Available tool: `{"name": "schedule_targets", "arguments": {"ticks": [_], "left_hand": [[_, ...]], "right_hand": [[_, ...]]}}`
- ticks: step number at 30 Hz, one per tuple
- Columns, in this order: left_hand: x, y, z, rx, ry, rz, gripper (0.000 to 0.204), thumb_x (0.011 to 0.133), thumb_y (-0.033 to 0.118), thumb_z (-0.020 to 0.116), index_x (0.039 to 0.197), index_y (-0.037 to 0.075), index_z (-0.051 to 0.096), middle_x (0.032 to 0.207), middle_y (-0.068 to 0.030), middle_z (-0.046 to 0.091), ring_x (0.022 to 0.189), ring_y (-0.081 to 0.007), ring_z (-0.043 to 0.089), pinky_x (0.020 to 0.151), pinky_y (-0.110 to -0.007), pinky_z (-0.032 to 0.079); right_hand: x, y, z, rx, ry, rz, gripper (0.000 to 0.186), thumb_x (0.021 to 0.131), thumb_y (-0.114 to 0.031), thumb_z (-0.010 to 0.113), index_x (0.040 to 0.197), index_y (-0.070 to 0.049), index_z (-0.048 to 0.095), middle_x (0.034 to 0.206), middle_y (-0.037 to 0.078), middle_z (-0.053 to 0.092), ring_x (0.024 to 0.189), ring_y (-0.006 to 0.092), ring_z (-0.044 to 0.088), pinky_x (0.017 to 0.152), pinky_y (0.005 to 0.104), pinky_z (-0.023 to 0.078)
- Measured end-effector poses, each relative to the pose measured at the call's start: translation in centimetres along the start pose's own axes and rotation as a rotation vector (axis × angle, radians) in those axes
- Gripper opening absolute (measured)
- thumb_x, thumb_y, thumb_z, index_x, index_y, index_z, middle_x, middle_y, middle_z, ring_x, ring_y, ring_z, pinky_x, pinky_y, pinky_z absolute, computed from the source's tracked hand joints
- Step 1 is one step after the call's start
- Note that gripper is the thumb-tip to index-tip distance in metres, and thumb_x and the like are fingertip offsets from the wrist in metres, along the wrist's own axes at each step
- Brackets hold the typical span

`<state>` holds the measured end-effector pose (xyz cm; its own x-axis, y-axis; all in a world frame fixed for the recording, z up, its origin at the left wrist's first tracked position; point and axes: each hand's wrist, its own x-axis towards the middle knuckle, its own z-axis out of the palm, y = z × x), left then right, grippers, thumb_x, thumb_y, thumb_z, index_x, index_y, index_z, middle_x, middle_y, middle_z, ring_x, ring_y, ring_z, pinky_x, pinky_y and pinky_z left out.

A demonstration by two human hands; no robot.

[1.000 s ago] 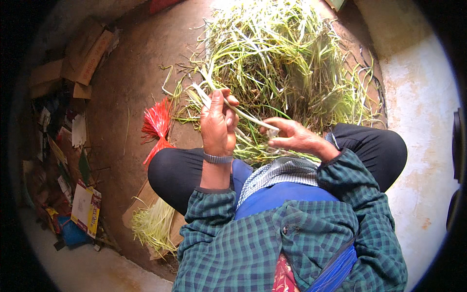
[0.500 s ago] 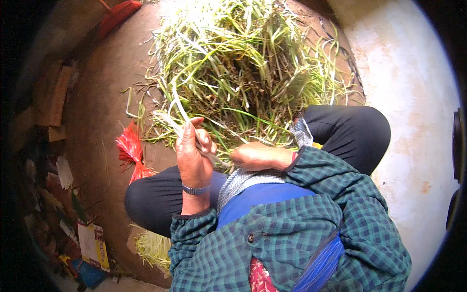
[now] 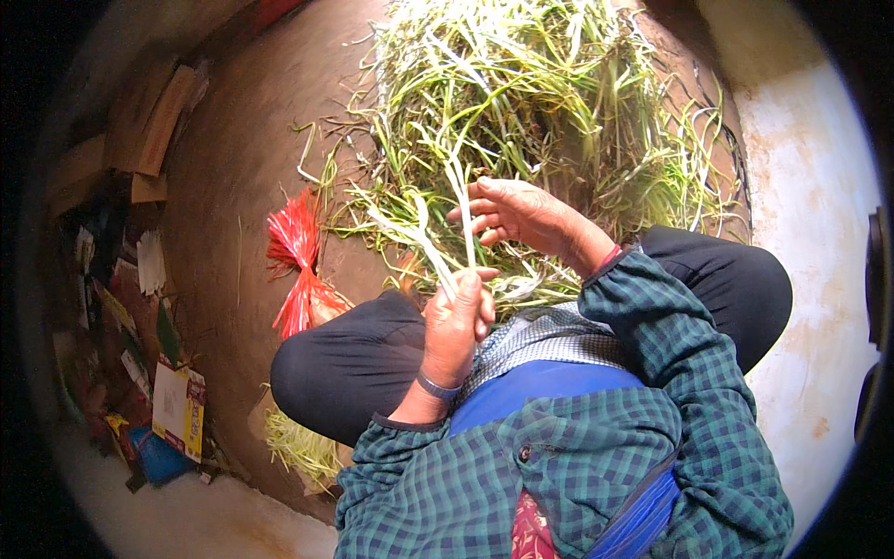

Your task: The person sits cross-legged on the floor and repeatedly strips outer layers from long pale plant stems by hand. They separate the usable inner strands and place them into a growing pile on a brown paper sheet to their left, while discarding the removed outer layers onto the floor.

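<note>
My left hand is closed on several pale green-white stalks that point up and away from me over my lap. My right hand is raised just right of their upper part, fingers apart and slightly curved, fingertips near the longest stalk; whether they touch it I cannot tell. Beyond both hands lies a large tangled pile of green and pale stalks with dry brown bits, reaching back to my crossed legs.
Red plastic twine lies beside my left knee, and a bundle of pale stalks below it. Cardboard and mixed scraps are heaped along the left. A pale wall or ledge borders the right, with a dark cord beside it.
My right hand has risen from low by my lap to beside the stalks, fingers now spread. My left hand sits lower and nearer my body, still gripping stalks. The view has also shifted.
</note>
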<state>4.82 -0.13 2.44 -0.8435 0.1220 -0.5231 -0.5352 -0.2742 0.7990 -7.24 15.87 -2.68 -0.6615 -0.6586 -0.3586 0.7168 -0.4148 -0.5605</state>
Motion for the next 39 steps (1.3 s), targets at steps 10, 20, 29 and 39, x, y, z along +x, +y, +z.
{"name": "schedule_targets", "arguments": {"ticks": [10,20,29,39], "left_hand": [[-0.4,-2.1,-1.3,0.138,-0.05,0.003,0.032,0.102,0.027,0.047,0.112,0.001,0.062,0.065,0.0027,0.054,0.05,-0.0017,0.041,0.047,-0.016,0.033],[-0.3,-1.9,-1.2,0.105,-0.065,0.053,0.031,0.101,0.024,0.047,0.107,-0.003,0.061,0.059,0.0012,0.053,0.044,-0.003,0.041,0.041,-0.018,0.032],[0.5,-2.6,-1.3,0.082,-0.035,-0.001,0.031,0.101,0.025,0.048,0.109,-0.003,0.06,0.063,0.0012,0.054,0.048,-0.0029,0.041,0.044,-0.017,0.032],[0.8,-2.8,0.3,0.005,-0.023,-0.01,0.03,0.1,0.032,0.049,0.111,0.005,0.058,0.071,-0.0028,0.059,0.054,-0.008,0.051,0.048,-0.021,0.04]], "right_hand": [[5.4,-6.4,1.5,-0.157,0.166,-0.245,0.027,0.09,-0.017,0.064,0.111,-0.004,0.054,0.09,0.005,0.065,0.07,0.0105,0.06,0.063,0.024,0.052],[7.2,-29.8,-2.5,-0.719,-0.181,-0.846,0.037,0.091,-0.025,0.062,0.121,-0.003,0.058,0.117,0.017,0.058,0.109,0.0319,0.055,0.094,0.0427,0.044],[-0.3,-19.1,-6.6,-1.077,0.764,-0.554,0.029,0.093,-0.026,0.057,0.102,0.0,0.066,0.088,0.008,0.069,0.078,0.0136,0.064,0.073,0.0293,0.051],[-3.0,1.8,3.3,-0.648,0.28,-0.092,0.025,0.083,-0.021,0.062,0.084,0.003,0.067,0.069,0.008,0.064,0.061,0.0131,0.058,0.057,0.0323,0.048]]}}
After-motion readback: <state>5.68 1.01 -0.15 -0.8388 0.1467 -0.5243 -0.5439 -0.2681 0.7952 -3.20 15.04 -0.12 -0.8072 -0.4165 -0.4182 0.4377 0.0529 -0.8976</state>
